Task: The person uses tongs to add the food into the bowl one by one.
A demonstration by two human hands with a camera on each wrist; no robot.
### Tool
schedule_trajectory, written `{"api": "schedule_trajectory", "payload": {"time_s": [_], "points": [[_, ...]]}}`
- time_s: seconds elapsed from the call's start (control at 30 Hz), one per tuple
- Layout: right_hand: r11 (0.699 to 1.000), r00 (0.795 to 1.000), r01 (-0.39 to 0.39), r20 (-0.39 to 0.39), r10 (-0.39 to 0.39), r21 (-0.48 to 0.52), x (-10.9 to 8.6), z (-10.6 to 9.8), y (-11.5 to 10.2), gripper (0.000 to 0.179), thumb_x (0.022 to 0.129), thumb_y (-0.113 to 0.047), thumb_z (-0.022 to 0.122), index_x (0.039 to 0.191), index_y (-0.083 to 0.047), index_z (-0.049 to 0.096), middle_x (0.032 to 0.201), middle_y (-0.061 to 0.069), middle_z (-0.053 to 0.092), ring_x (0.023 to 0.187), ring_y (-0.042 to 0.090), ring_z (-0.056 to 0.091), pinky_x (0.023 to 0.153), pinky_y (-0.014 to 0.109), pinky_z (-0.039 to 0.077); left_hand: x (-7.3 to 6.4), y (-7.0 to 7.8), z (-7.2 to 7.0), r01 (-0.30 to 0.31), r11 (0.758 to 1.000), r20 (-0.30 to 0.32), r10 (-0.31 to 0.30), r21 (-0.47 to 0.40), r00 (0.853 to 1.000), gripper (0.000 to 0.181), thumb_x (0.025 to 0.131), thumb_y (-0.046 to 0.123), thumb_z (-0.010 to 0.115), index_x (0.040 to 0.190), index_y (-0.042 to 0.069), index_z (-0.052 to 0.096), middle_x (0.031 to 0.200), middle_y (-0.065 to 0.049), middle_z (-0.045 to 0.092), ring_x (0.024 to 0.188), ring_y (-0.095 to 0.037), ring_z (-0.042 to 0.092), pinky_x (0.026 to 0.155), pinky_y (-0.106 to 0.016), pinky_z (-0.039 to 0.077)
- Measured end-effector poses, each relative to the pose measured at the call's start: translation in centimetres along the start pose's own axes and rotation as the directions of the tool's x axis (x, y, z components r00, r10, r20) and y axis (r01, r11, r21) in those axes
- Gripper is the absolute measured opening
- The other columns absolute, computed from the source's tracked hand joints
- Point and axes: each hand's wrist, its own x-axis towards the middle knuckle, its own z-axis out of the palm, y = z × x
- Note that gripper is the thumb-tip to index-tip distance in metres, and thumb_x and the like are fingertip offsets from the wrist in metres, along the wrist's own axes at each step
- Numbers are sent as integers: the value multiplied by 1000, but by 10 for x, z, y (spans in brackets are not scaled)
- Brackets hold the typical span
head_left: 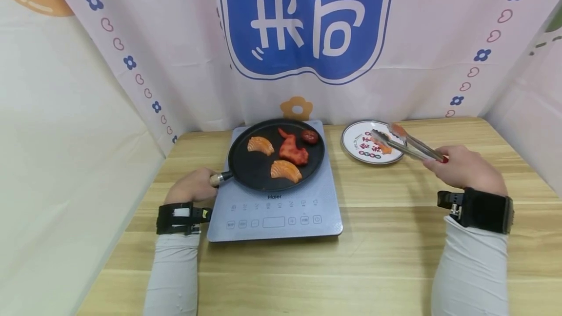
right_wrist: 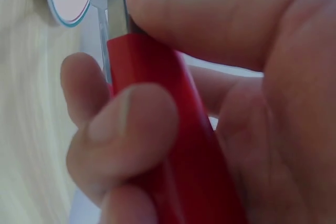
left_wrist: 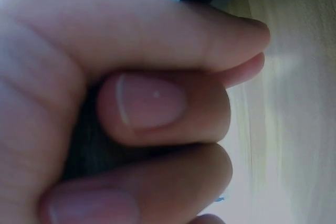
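Observation:
My left hand point(head_left: 196, 186) grips the wooden handle point(head_left: 215, 180) of a round black frying pan point(head_left: 246, 169); in the left wrist view its fingers point(left_wrist: 157, 106) are curled and the handle is barely visible. The pan holds two orange-striped salmon slices point(head_left: 285, 171), a red chicken wing point(head_left: 291, 150) and a dark red round piece point(head_left: 309, 136). My right hand point(head_left: 465, 167) holds tongs point(head_left: 414, 149) by their red handle point(right_wrist: 173, 145). The tongs' parted tips hover over a white plate point(head_left: 357, 148), around another orange slice point(head_left: 384, 148); contact cannot be made out.
Beneath the pan is a grey induction cooker point(head_left: 274, 213) with printed touch keys. Wooden tabletop point(head_left: 373, 257) surrounds it. A white patterned cloth point(head_left: 175, 52) with a blue emblem hangs behind, and pale cloth closes in both sides.

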Motion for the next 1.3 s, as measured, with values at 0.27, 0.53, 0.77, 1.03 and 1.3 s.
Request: {"api": "schedule_trajectory", "payload": {"time_s": [0.27,0.53,0.77,1.03,1.3], "points": [[996,996,-46,79,40,73,-3,3,9,61,108,-37,47,144,13,45,90,12,66,76,21,59,63,34,43,2,-2,1,-2,1000,-2,2,-7,1000,19,86,6,59,72,14,49,69,-1,49,62,-20,51,58,-32,43],[997,997,-30,75,25,66,-1,6,9,57,110,-28,47,148,13,43,85,7,69,69,20,55,63,35,42,2,-3,1,-16,1000,-8,16,-1,1000,21,86,6,58,71,15,48,68,-1,49,62,-20,51,57,-32,42],[998,999,-20,44,18,53,5,10,11,55,108,-23,49,149,14,42,80,5,69,67,19,56,62,34,42,1,-1,1,-20,1000,-17,20,3,1000,21,87,6,59,71,15,48,68,-1,49,61,-19,51,56,-32,41],[999,999,-32,23,31,42,13,15,3,51,107,-25,51,146,8,50,80,7,68,67,20,58,61,33,41,0,1,1,12,1000,-6,-12,-6,1000,19,88,7,60,73,14,50,68,0,48,62,-19,50,57,-32,41],[999,998,-50,-32,50,7,23,24,-19,47,107,-28,54,147,-1,54,86,10,61,72,24,57,62,37,38,-1,2,1,12,1000,-14,-12,5,1000,20,89,7,59,72,13,51,67,-1,48,62,-19,50,58,-32,41]]}}
